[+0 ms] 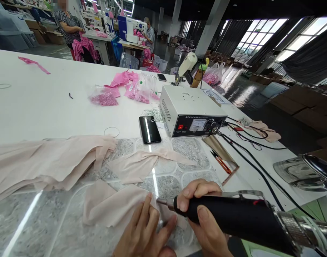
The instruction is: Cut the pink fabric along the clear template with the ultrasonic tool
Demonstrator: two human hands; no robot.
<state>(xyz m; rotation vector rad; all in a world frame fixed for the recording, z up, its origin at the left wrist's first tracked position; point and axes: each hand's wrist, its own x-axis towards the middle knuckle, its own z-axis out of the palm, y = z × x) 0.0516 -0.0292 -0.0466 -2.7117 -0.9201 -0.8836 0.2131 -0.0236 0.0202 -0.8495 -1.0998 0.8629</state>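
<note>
My right hand [203, 214] is wrapped round a black handheld ultrasonic welding gun [233, 216]. Its thin metal tip [163, 202] points left and touches or hovers just over a pale pink piece of fabric [112, 205]; I cannot tell which. Fingers extended, my left hand [147, 228] presses that fabric against the grey marble-patterned mat [67, 214], close to the tip. Another twisted pale pink piece [139, 164] lies just beyond. On the left rests a stack of pale pink fabric pieces [50, 157].
Behind the mat stand a white control box [190, 103], cabled to the gun, and a black phone [149, 129]. Orange thread snips [221, 162] lie right, near a clear lidded pot [300, 171]. Bags of pink bits [103, 97] sit farther back. Two people work near sewing machines [132, 28].
</note>
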